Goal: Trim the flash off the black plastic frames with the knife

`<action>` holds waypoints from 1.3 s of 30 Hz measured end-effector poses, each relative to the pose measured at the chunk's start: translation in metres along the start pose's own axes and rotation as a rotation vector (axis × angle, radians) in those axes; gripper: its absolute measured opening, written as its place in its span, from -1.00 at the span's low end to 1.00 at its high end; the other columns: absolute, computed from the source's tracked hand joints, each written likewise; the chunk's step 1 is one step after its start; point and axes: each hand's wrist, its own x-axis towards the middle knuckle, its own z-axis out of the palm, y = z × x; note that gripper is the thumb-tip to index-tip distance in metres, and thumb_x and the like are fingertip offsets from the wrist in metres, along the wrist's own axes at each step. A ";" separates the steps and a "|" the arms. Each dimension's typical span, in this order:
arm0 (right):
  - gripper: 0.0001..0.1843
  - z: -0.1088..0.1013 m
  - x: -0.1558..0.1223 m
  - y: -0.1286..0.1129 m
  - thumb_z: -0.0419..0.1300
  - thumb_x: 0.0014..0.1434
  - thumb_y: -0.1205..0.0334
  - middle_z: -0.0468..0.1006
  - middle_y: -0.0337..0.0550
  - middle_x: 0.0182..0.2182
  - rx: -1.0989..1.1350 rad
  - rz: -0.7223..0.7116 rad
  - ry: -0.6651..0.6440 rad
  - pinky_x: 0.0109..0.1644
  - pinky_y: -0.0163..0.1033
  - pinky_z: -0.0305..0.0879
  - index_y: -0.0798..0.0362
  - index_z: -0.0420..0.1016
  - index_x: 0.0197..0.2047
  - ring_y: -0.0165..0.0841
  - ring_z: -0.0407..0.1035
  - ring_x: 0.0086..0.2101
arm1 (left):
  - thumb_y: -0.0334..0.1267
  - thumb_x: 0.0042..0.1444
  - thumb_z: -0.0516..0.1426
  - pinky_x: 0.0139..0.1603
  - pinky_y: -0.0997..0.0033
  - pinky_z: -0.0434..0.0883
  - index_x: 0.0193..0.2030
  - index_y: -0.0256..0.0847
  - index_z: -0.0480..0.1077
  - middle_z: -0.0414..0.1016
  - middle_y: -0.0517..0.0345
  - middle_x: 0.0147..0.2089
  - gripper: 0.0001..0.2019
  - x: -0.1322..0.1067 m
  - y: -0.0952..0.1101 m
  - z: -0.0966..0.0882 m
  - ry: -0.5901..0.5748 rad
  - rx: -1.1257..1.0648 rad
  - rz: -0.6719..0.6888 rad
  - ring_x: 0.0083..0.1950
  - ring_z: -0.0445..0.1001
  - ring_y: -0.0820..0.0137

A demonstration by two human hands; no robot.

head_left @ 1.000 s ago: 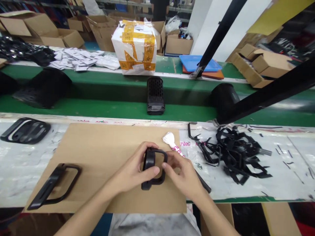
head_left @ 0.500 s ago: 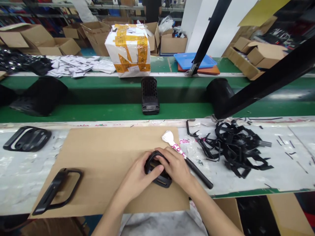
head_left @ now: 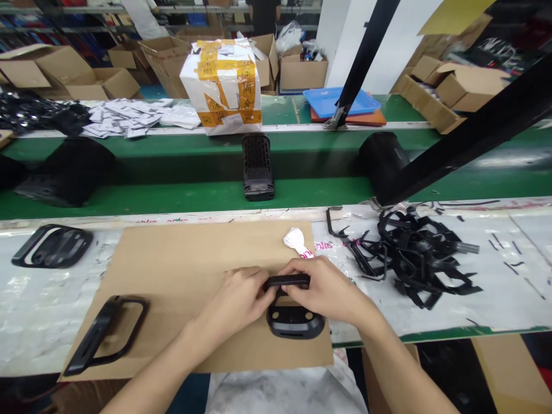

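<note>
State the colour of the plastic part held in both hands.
Black; the plastic part shows best in the head view.

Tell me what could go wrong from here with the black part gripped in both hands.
1. The black handle part held by the left hand and right hand sits near the front edge of the cardboard sheet; a slip might send it off the bench.
2. The white-tipped tool lies just beyond the right hand and could get knocked into the pile of black offcuts.
</note>
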 end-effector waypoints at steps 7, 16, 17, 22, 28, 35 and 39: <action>-0.75 -0.008 0.006 -0.009 0.30 0.26 0.44 0.76 -0.18 -0.19 -0.290 -0.122 -0.126 -0.19 -0.26 0.35 -0.04 0.73 -0.09 -0.24 0.61 -0.21 | -0.29 0.43 0.05 -0.12 0.05 0.58 0.03 -0.30 0.54 0.68 -0.20 -0.12 -0.75 0.004 -0.001 0.032 -0.068 0.172 0.032 -0.16 0.70 -0.06; -0.86 0.000 0.014 0.000 0.35 0.36 0.37 0.75 -0.17 -0.30 -0.408 -0.290 -0.184 -0.21 -0.21 0.43 -0.05 0.71 -0.23 -0.19 0.64 -0.27 | -0.23 0.41 0.08 -0.17 0.14 0.57 -0.05 -0.30 0.58 0.67 -0.20 -0.24 -0.74 0.012 -0.016 0.040 -0.056 0.053 0.121 -0.30 0.67 -0.01; -0.86 -0.001 0.015 0.002 0.35 0.36 0.37 0.76 -0.17 -0.29 -0.388 -0.307 -0.183 -0.19 -0.20 0.44 -0.05 0.72 -0.21 -0.18 0.64 -0.27 | -0.22 0.39 0.10 -0.17 0.15 0.56 -0.06 -0.28 0.59 0.67 -0.19 -0.23 -0.75 0.012 -0.016 0.039 -0.034 0.006 0.125 -0.29 0.67 -0.01; -0.77 -0.016 0.018 0.008 0.39 0.31 0.35 0.79 -0.20 -0.13 -0.155 -0.317 -0.234 -0.01 -0.20 0.51 -0.11 0.78 -0.02 -0.18 0.68 -0.14 | -0.11 0.32 0.22 -0.04 0.23 0.50 -0.13 -0.16 0.59 0.65 -0.04 -0.21 -0.81 0.004 -0.012 0.029 0.031 -0.418 0.107 -0.15 0.62 0.06; -0.85 -0.040 0.016 -0.008 0.44 0.27 0.23 0.79 -0.25 -0.18 0.089 -0.177 -0.369 -0.06 -0.25 0.54 -0.06 0.77 -0.07 -0.22 0.69 -0.18 | 0.20 0.38 0.18 -0.16 0.39 0.38 -0.15 -0.19 0.54 0.52 0.05 -0.20 -0.56 -0.010 -0.005 0.023 -0.214 -1.166 0.079 -0.21 0.46 0.28; -0.74 -0.043 0.023 -0.002 0.46 0.24 0.05 0.66 -0.28 -0.40 0.317 -0.096 -0.347 -0.32 -0.32 0.44 0.02 0.58 -0.14 -0.35 0.56 -0.40 | 0.07 0.16 0.45 -0.48 0.54 0.04 -0.31 -0.31 0.46 0.39 0.12 -0.32 -0.55 -0.010 0.002 0.050 -0.371 -1.932 -0.132 -0.53 0.09 0.62; -0.53 -0.040 0.021 0.015 0.20 0.43 -0.24 0.67 -0.08 -0.11 0.486 -0.106 -0.049 -0.11 -0.20 0.54 0.00 0.60 0.00 -0.25 0.60 -0.20 | 0.00 0.14 0.47 -0.34 0.54 0.23 -0.31 -0.29 0.48 0.40 0.09 -0.30 -0.59 -0.009 0.000 0.048 -0.198 -2.044 -0.115 -0.38 0.28 0.50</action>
